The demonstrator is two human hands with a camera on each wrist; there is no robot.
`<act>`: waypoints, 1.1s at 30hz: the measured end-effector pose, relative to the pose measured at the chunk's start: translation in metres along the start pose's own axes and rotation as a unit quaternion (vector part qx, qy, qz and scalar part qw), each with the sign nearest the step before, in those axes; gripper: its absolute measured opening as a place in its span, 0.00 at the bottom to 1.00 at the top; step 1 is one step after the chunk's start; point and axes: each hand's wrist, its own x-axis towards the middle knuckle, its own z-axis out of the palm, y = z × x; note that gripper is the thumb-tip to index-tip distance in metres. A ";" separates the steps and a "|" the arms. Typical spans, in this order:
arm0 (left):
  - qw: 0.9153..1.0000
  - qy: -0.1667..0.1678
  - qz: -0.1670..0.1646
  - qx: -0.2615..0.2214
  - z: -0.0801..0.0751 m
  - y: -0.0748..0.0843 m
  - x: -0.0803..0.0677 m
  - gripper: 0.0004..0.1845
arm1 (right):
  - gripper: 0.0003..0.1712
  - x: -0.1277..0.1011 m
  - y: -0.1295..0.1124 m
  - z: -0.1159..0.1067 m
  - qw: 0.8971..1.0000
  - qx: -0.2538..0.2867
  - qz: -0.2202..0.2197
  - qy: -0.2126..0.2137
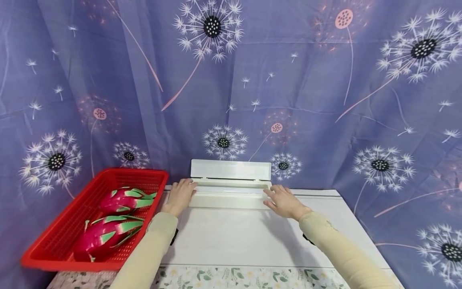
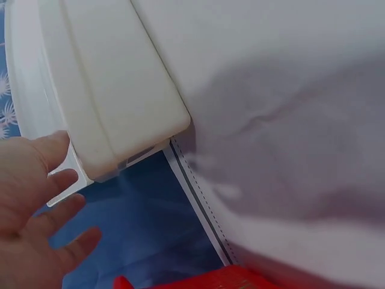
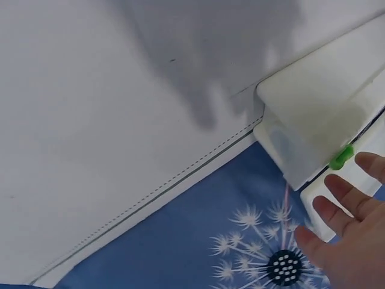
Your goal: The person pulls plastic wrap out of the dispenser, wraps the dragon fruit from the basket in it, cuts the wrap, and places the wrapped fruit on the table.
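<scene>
A long white plastic box (image 1: 229,196) lies at the far edge of the white table (image 1: 231,237), its lid (image 1: 231,169) standing up against the curtain. My left hand (image 1: 179,196) rests at the box's left end with straight fingers; the left wrist view shows the hand (image 2: 30,205) beside that box end (image 2: 120,90). At the right end lies my right hand (image 1: 284,200), fingers extended. In the right wrist view its fingers (image 3: 346,198) lie next to the box (image 3: 319,114), near a small green tab (image 3: 341,158).
A red mesh basket (image 1: 57,245) with two pink dragon fruits (image 1: 126,199) (image 1: 104,237) stands at the table's left edge. A purple dandelion-print curtain (image 1: 306,100) hangs right behind the table. A floral strip (image 1: 252,277) runs along the near edge.
</scene>
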 end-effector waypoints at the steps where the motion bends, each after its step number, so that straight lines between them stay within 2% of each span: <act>1: 1.000 -0.004 0.001 0.004 0.000 0.000 0.001 0.14 | 0.30 0.001 0.001 0.001 1.000 0.002 0.002 0.003; 5: 1.000 -0.008 0.010 0.015 0.001 -0.004 0.007 0.13 | 0.28 0.005 0.007 0.004 1.000 0.021 0.021 0.008; 11: 0.999 0.018 0.041 0.022 0.008 -0.010 0.014 0.07 | 0.24 0.008 0.018 0.009 0.998 0.038 0.028 0.034; 14: 0.999 0.027 0.039 0.019 0.010 -0.011 0.014 0.06 | 0.23 0.011 0.019 0.010 0.998 0.042 0.021 0.044; 20: 0.999 0.021 -0.011 -0.039 0.009 -0.011 0.014 0.03 | 0.19 0.018 0.018 0.007 0.997 0.060 0.020 0.050; 26: 0.992 0.003 -0.071 -0.102 0.009 -0.013 0.017 0.04 | 0.16 0.026 0.019 0.007 0.996 0.066 0.030 0.049; 33: 0.987 0.004 -0.100 -0.127 0.010 -0.015 0.019 0.05 | 0.14 0.038 0.015 0.005 0.996 0.069 0.051 0.032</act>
